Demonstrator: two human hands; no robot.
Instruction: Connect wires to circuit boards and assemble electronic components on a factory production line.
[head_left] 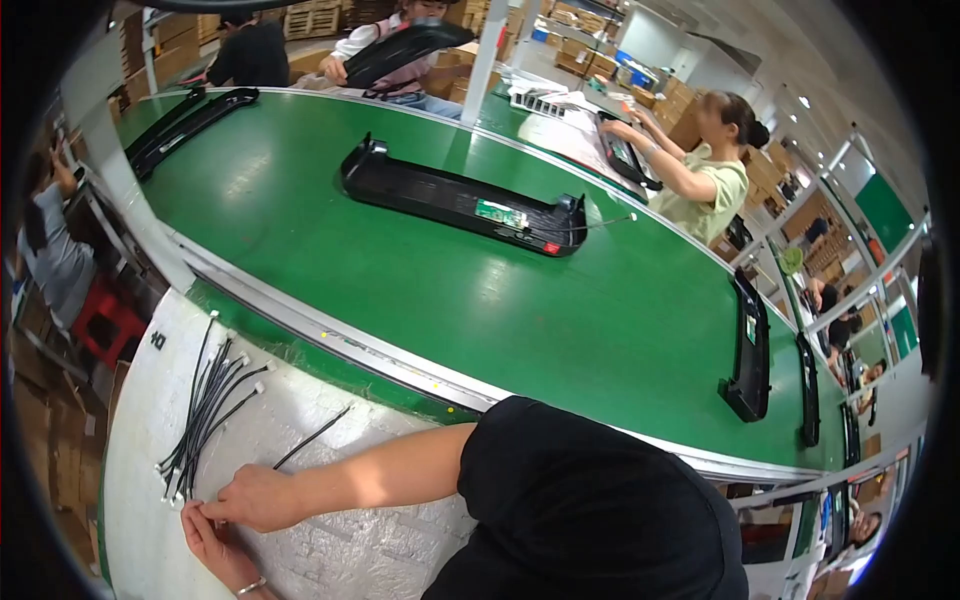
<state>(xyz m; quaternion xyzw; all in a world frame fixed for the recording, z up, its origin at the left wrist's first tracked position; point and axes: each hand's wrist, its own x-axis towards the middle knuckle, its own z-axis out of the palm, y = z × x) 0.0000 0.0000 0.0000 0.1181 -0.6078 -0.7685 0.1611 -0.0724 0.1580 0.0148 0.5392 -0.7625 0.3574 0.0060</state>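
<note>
Several thin black cables (212,400) with small white plugs lie in a loose bundle on the pale worktop at the lower left. At the bundle's near end my two hands meet, fingertips pinched together at the cable ends. My right hand (258,497) reaches across from the right, its forearm over the worktop. From the lower edge comes my left hand (208,537), a bracelet on its wrist. Both seem closed on a cable end; the fingers hide most of it. A separate black cable (312,438) slants out from behind my right hand and wrist.
A green conveyor belt (440,300) with a metal edge runs beyond the worktop. On it lie a long black plastic housing (450,200) with a green circuit board, and more black housings (748,345) at right and far left. Co-workers (710,170) handle housings across the belt.
</note>
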